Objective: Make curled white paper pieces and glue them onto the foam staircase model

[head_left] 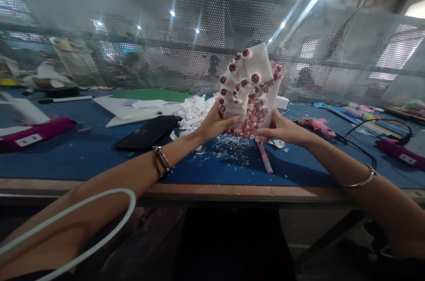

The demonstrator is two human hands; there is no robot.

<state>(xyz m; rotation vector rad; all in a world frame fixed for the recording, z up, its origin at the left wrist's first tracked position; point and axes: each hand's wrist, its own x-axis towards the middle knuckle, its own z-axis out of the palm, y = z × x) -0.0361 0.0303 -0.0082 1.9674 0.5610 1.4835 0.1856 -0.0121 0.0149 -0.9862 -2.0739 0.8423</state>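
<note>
Both hands hold up a white paper or foam craft piece [260,66] above the table. Dark red rolled rosettes dot its stepped white folds, and pink-red ones cluster thickly along the middle. My left hand [217,122] grips the left side, thumb across the front. On the lower right, my right hand [280,130] is closed round the edge with its thumb near the lowest rosettes. Below the piece a slim pink stick-like tool [265,158] lies on the blue table mat [212,170], beside scattered white shavings [229,150]. The fingers behind the piece are hidden.
White paper scraps [195,112] are heaped behind my left hand. A black phone-like slab [148,132] lies left of them, near white and green sheets [149,94]. To the right are a pink glue gun [320,127] and a black cable [358,150]. Purple-based holders stand at both sides.
</note>
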